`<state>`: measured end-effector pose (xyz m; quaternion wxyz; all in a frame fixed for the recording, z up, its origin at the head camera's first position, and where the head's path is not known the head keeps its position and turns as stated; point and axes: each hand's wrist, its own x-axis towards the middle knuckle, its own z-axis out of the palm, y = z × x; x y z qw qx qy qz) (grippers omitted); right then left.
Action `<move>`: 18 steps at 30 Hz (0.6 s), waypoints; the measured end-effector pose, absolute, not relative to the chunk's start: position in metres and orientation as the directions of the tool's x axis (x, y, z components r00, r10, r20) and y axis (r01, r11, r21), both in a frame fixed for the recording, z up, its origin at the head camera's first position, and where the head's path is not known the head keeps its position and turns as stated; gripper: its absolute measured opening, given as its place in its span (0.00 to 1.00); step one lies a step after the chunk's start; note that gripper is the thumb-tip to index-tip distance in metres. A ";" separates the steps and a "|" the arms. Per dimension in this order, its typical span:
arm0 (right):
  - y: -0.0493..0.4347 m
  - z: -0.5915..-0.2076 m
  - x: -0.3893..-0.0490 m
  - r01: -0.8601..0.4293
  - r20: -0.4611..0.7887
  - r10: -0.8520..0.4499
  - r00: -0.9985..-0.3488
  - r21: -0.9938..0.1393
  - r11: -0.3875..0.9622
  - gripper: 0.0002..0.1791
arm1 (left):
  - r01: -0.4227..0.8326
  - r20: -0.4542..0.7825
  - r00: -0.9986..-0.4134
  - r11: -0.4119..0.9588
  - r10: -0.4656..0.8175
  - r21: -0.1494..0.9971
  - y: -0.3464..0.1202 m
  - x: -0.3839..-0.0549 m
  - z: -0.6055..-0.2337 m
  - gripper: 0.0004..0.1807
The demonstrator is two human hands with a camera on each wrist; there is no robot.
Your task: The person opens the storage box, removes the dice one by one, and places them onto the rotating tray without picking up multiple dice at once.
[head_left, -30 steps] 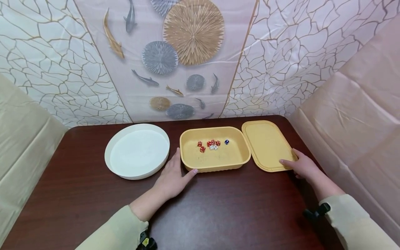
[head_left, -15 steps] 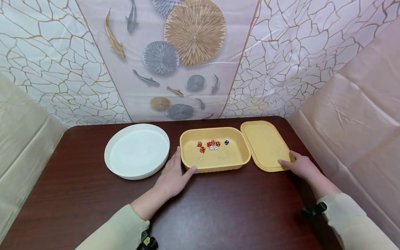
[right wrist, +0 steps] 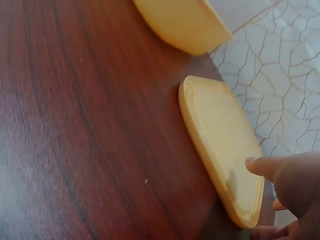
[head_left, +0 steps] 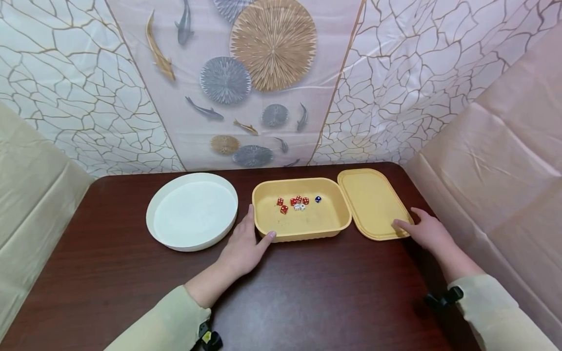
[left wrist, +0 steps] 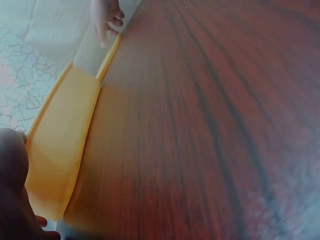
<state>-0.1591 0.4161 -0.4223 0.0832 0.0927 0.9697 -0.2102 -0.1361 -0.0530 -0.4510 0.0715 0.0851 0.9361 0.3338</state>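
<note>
A yellow rectangular box holds several red dice, 2 white dice and one blue die. My left hand lies at its front left corner, fingers straight along the left side and thumb at the front rim. To the box's right, a matching yellow lid lies flat on the table, close against it. My right hand is at the lid's near right corner, thumb over the edge and fingers spread apart. In the right wrist view the thumb hovers above the lid, its shadow showing below.
A round white tray stands left of the box, near my left fingers. The dark wooden table extends toward me. A patterned cloth wall rises behind it, and a beige cloth hangs close beyond my right hand.
The lid has shifted very slightly left, with my right hand gripping its corner. Now the right fingers have spread and come off the lid's edge. My left hand stays at the box.
</note>
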 end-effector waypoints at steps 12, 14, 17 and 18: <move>0.362 -0.388 -0.164 0.091 0.006 0.110 -0.994 -0.519 0.850 0.45 | 0.090 -0.094 -0.976 0.761 0.194 0.642 -0.052 -0.135 -0.454 0.53; 0.349 -0.382 -0.164 0.069 0.023 0.099 -0.995 -0.563 0.823 0.43 | 0.088 -0.093 -0.977 0.762 0.191 0.642 -0.051 -0.135 -0.454 0.53; 0.329 -0.375 -0.167 0.041 0.035 0.079 -0.996 -0.616 0.787 0.42 | 0.086 -0.086 -0.979 0.757 0.185 0.648 -0.050 -0.135 -0.454 0.53; 0.323 -0.374 -0.168 0.030 0.039 0.070 -0.997 -0.630 0.776 0.41 | 0.086 -0.085 -0.979 0.755 0.185 0.650 -0.049 -0.135 -0.454 0.53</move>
